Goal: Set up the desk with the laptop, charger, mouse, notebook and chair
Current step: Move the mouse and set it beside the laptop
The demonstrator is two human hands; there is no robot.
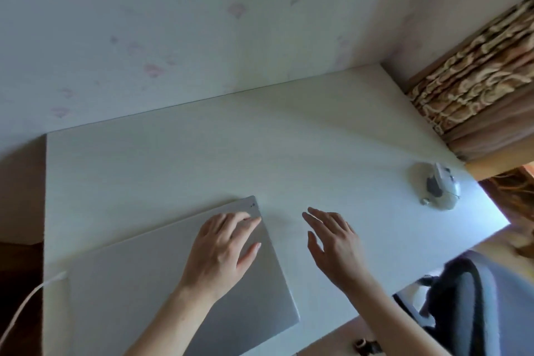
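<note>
My left hand (222, 248) rests palm-down on the closed lid of the silver laptop (161, 280), fingers spread and fairly straight, their tips near the lid's far right corner. My right hand (335, 246) hovers just right of the laptop above the white desk (202, 159), fingers loose and extended, grasping nothing.

The laptop lies flat at about 7 o'clock on the desktop, angled, its near edge at the desk's front edge. No logo or lettering on the lid can be read; only two small dark dots show at its far right corner. A white charger cable (26, 300) reaches the laptop's left side from about 8 o'clock. The mouse (437, 189), pale with a dark patch, sits well apart at 3 o'clock near the desk's right edge; any marking on it is too blurred to read.

A dark chair (465, 306) stands at 5 o'clock, beside the desk's front right corner. The desk backs against pale wallpaper (179, 37) with faint pink floral shapes. A patterned brown curtain (474, 87) hangs at 2 o'clock.
</note>
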